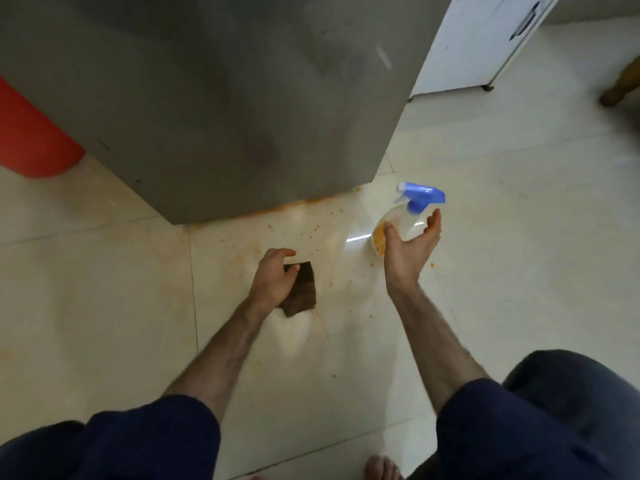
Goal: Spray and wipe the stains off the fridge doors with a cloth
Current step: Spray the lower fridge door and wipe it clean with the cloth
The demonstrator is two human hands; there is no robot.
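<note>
While the left hand (273, 282) grips a dark brown cloth (300, 292), the right hand (410, 247) opens beside a blue-topped spray bottle (405, 216).

The fridge (221, 98) fills the 12 o'clock area in plain matte grey. At 9 o'clock a bin (31, 136) shows bright orange-red. The floor (519, 209) is glossy cream tile with thin grey grout lines, flecked with orange spots (311, 233) near the centre and an orange smear along the fridge's lower edge. The cloth (301, 289) is dark brown. At 2 o'clock the spray bottle (405, 220) is clear with a blue trigger head and an orange-yellow patch. The cabinet (464, 43) at 1 o'clock is white; the sleeves (519, 431) at 6 o'clock are navy.
</note>
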